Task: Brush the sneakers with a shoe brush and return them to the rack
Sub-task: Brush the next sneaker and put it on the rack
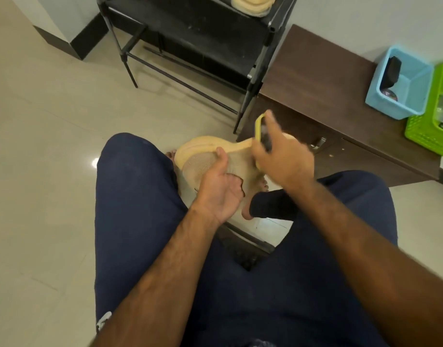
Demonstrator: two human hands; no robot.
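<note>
The left grip [221,189], a bare hand, holds one beige sneaker [197,166] above the floor between the knees. Its thumb is pressed on the edge of the sole and its fingers are hidden beneath the shoe. The right grip [284,152] is curled round one yellow-backed brush [258,128] at the sneaker's far end. That hand and the brush are blurred, so the bristles cannot be made out against the knit.

A second sneaker [250,6] lies on a shelf of the single black rack [190,26] and is cut off by the top edge, so there are two sneakers in all. Two bare feet show below the held shoe, largely covered by it and by dark trouser legs.

Right of the rack, touching its leg, stands a brown wooden desk [310,78] carrying two baskets, just beside each other. The blue basket [413,91] holds a dark object [393,70] leaning on its wall and something small and round at the bottom. The green basket [420,128] is cut off at the right, and its contents are too unclear to name.
</note>
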